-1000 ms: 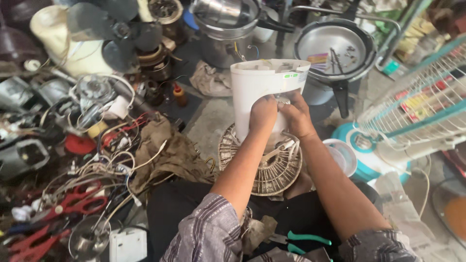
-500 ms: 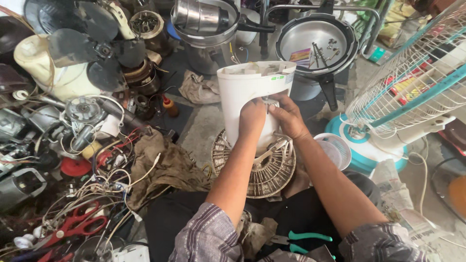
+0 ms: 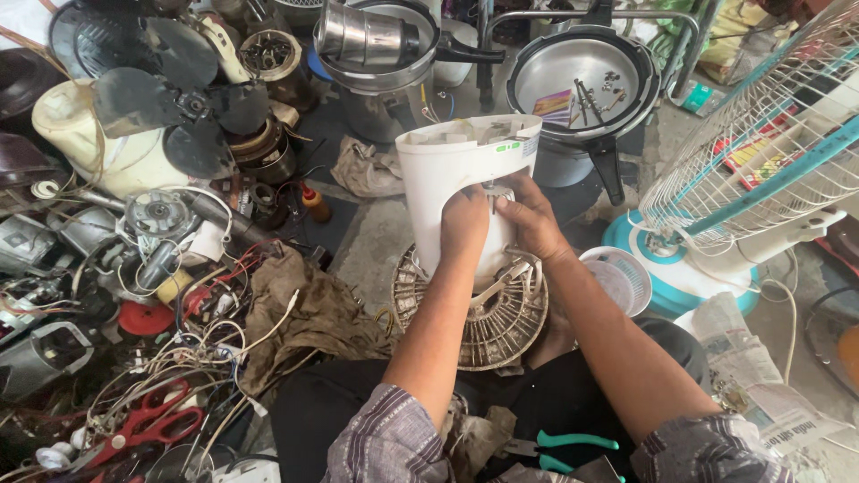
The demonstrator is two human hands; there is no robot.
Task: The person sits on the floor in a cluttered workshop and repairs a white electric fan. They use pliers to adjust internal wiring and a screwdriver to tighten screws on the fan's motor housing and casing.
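Fan housing upright on the grille, at the middle of the floor.
Both hands (image 3: 465, 219) (image 3: 528, 219) grip the housing (image 3: 461, 165); grille (image 3: 488, 326) beneath; pot (image 3: 582, 85) behind; standing fan (image 3: 761, 161) right; scissors (image 3: 148, 420) and wires (image 3: 197, 331) left; pliers (image 3: 559, 447) nearest, on the lap.

A white fan casing (image 3: 465, 170) with a small green mark is noted. The round grille (image 3: 483, 322) beneath is beige. Sleeves (image 3: 394, 443) are purple-grey with thin stripes. Pliers (image 3: 559, 447) have teal handles; scissors (image 3: 148, 425) have red handles. The fan stand (image 3: 689, 277) is white and teal. The rag (image 3: 309, 317) is brown.
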